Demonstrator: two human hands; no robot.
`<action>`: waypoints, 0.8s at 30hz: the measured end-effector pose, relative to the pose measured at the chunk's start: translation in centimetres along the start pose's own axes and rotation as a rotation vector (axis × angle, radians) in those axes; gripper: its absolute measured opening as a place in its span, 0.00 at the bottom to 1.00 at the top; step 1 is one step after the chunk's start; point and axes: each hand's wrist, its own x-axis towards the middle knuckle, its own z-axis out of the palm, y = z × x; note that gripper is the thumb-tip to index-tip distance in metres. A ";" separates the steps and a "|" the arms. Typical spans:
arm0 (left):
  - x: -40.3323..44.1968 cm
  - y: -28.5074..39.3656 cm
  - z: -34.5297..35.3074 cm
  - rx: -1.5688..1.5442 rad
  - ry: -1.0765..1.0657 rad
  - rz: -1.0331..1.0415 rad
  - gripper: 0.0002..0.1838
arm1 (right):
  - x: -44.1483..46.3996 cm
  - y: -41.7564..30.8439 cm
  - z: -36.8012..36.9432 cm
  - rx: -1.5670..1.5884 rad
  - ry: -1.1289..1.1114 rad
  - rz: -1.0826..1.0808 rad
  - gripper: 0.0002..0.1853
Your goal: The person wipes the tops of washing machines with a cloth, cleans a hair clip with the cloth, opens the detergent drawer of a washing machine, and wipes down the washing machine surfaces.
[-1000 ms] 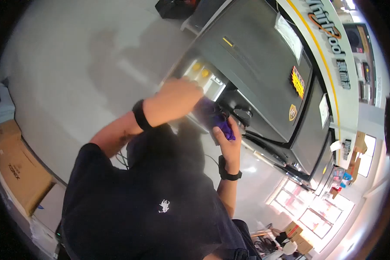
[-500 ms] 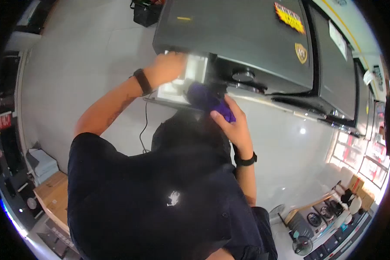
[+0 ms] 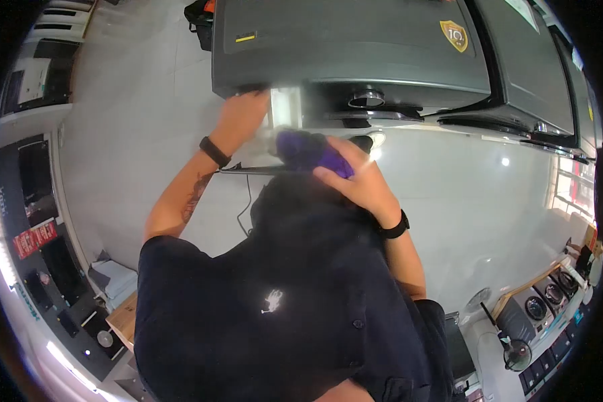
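Note:
A dark grey washing machine [image 3: 355,50] with a round knob [image 3: 366,100] on its front stands before me. Its white detergent drawer [image 3: 287,108] is pulled out at the left. My left hand [image 3: 244,115] is at the machine's front edge, left of the drawer; its fingertips are hidden or blurred there. My right hand [image 3: 358,175] grips a bunched purple cloth [image 3: 305,151] just below the drawer, thumb and fingers around its right end.
More dark machines [image 3: 536,74] stand in a row to the right. A black bag [image 3: 199,23] is on the floor at the upper left. A cable [image 3: 243,208] hangs below the drawer. Fans [image 3: 516,354] and front-loading washers [image 3: 535,307] are at the lower right.
The view has turned and shifted, so the machine now lies level across the top. My left hand has moved from over the drawer to its left side. The cloth stays in my right hand.

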 end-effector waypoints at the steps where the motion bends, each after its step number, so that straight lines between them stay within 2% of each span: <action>1: 0.2 -0.1 0.1 -0.013 -0.027 0.010 0.15 | 0.2 -0.1 -0.2 -0.015 0.006 -0.015 0.31; 6: -0.9 -0.7 -0.4 0.012 -0.069 0.019 0.17 | 0.2 -0.9 -0.3 -0.017 -0.010 0.017 0.30; 10: -2.0 0.0 -0.1 -0.144 0.219 0.144 0.20 | -0.2 -0.3 0.2 0.002 0.024 0.063 0.30; 14: -1.3 -0.3 1.2 -0.057 0.247 0.176 0.15 | -0.1 -1.5 0.2 0.016 -0.006 0.176 0.31; 19: -0.7 0.6 -0.4 0.027 0.131 0.065 0.13 | -0.3 -1.1 0.8 0.016 0.035 0.162 0.31; 24: -0.9 1.1 -0.9 0.020 0.131 0.070 0.13 | -0.8 -1.6 1.6 0.038 0.104 0.186 0.31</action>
